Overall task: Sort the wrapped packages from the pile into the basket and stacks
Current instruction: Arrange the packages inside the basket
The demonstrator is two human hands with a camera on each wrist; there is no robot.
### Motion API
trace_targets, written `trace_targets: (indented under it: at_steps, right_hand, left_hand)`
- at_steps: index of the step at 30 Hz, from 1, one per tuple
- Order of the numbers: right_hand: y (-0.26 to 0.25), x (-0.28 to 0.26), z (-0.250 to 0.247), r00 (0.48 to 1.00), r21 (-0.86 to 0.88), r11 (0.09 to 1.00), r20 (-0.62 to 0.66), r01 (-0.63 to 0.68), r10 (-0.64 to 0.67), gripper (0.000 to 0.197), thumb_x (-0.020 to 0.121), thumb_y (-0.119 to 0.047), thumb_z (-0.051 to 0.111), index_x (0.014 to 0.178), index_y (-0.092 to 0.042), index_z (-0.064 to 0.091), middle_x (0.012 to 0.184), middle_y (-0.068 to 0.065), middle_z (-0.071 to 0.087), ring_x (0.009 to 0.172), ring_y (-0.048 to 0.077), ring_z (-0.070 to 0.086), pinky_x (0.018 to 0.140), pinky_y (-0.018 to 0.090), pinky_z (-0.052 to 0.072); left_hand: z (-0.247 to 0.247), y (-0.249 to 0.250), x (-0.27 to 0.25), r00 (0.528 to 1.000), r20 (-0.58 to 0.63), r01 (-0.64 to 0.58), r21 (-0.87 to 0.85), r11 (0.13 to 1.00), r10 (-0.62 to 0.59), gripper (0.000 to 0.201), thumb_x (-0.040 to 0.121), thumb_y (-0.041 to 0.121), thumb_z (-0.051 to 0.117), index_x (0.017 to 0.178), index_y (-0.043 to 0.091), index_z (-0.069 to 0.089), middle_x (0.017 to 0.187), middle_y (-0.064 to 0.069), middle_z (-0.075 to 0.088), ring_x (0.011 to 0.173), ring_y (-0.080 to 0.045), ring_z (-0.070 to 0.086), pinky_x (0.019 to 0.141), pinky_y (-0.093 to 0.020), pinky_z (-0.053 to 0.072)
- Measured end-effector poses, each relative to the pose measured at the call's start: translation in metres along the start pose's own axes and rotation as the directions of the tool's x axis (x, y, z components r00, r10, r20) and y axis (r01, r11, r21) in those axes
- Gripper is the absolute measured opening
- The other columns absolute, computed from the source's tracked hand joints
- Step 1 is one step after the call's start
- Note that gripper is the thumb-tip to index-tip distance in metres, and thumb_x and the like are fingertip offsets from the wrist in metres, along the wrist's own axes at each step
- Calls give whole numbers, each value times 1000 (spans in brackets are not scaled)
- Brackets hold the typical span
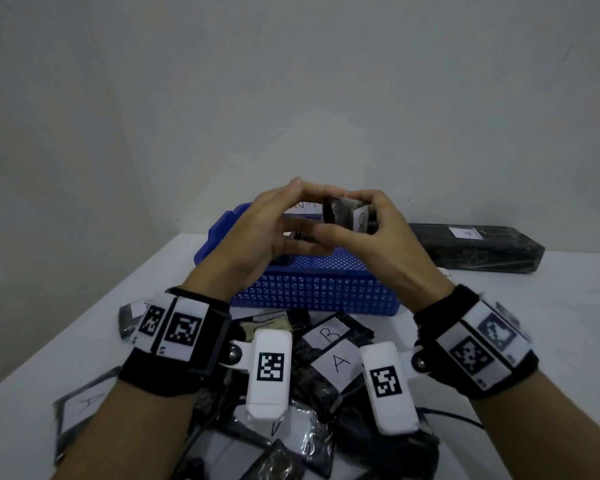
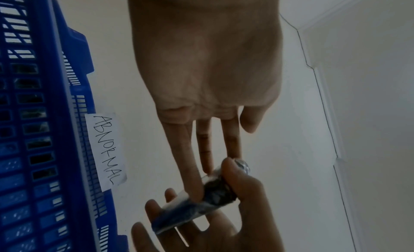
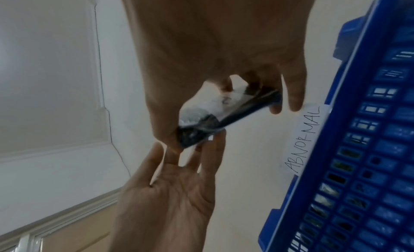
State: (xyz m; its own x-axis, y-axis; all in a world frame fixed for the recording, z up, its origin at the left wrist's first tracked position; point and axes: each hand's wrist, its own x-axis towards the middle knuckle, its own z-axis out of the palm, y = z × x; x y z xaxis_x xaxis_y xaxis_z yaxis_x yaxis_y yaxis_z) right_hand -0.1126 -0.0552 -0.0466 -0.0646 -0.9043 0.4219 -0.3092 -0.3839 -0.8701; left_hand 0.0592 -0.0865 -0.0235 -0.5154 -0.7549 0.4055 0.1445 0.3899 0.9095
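Package (image 1: 343, 216) pinched by right hand (image 1: 378, 244) | left hand (image 1: 257, 230) fingers straight, touching it | above basket (image 1: 312, 289) rim

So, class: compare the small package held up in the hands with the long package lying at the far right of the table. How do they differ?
The held package is short and raised above the blue basket, gripped by the right hand with the left hand's fingers touching it; the long package is far longer and lies flat, untouched, on the table beside the basket. Both are dark, wrapped in clear plastic, with a white label.
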Motion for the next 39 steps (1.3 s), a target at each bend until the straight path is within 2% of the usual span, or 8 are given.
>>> trace_targets:
  at_steps: [5,10,14,17,20,27,32,39]
  right_hand:
    - [-1,-1,-6,979,-85,980,118,178,-168,86,71,-29,90,139,-23,38,122,-13,54,100,-13,60,80,4,47]
    - [3,2,-11,948,-146,960,250,239,-198,126,60,-50,90,158,-38,11,159,-15,24,144,0,31,111,14,36]
    - [-1,6,-13,993,30,994,60,105,-107,92,82,-60,69,157,-36,22,160,-10,33,144,5,35,111,24,38]
    - [0,11,-15,997,47,996,-23,74,-73,66,83,-57,73,136,-23,56,125,-2,70,118,14,65,106,45,50]
    - [-2,10,-18,992,34,993,-56,115,-113,40,86,-36,77,120,-17,68,101,1,78,100,13,73,100,42,54]
    - [-8,8,-13,991,97,994,121,52,-64,64,86,-62,64,143,-36,50,136,-10,62,123,8,60,99,33,51]
    - [-6,6,-13,936,200,954,318,-223,152,74,80,-73,53,143,-34,50,139,1,62,126,24,60,107,55,45]
    - [-5,6,-8,991,137,990,129,28,-46,92,69,-46,86,145,-29,37,134,-8,58,116,5,63,86,14,51]
  left_hand:
    - [-4,-3,2,990,-9,141,76,987,-141,49,96,53,40,113,15,65,109,-8,71,79,-22,69,63,-30,57]
    - [-5,-6,1,982,58,179,8,984,-179,43,83,38,61,116,11,58,89,-4,74,68,-16,69,58,-23,55]
    - [-5,-9,2,994,21,111,32,993,-112,39,78,31,69,113,17,59,103,-7,74,92,-27,73,73,-31,60]
    - [-2,-8,2,998,12,62,85,994,-63,42,79,25,71,117,15,58,106,-6,73,94,-19,72,72,-25,56]
    - [-4,-9,2,999,7,35,158,987,-36,44,76,25,75,116,18,59,109,0,73,95,-17,72,75,-25,55]
    - [-11,-15,3,989,-41,-123,312,942,143,49,77,-3,79,113,22,57,121,8,65,116,-13,64,97,-37,55]
    - [-9,-21,5,966,-12,-242,312,919,259,48,78,-4,78,113,22,59,121,5,66,123,-17,60,103,-42,51]
    - [-7,-16,7,964,-180,-160,199,967,197,17,102,11,52,103,16,68,119,1,71,107,-15,70,84,-31,57]
